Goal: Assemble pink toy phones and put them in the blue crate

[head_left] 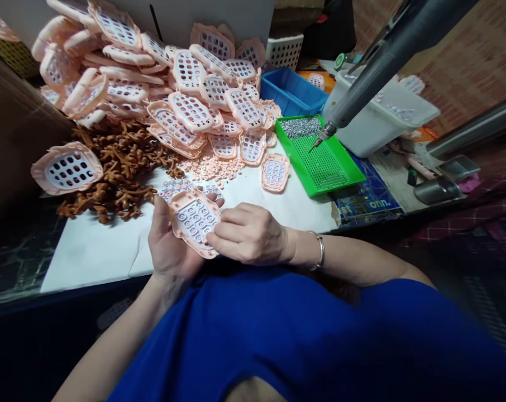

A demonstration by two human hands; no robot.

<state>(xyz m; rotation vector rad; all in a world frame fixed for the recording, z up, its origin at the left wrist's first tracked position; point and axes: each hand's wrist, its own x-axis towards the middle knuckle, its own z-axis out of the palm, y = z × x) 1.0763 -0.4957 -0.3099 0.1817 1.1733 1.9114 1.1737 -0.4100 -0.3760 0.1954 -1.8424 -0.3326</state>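
Note:
My left hand [165, 245] cradles a pink plastic shell [196, 220] from beneath, its thumb at the left rim and fingertips showing past the far edge. Set into the shell is a white panel with rows of small round, button-like parts. Over the shell's lower right, my right hand [248, 233] has its fingers curled and pinched together, fingertips at the panel. Whatever sits between those fingertips is hidden. Just beyond the shell lie small pale button pieces [173, 188] and loose pink rings [219, 169]. One similar shell [275, 172] rests alone to the right.
Pink shells [123, 84] are heaped at the back left, beside brown branching plastic pieces [114, 167]. A green tray [320, 162] holds silver screws, with a hanging screwdriver [328, 131] above it. Behind stand a blue bin [292, 92] and a white tub [362, 123].

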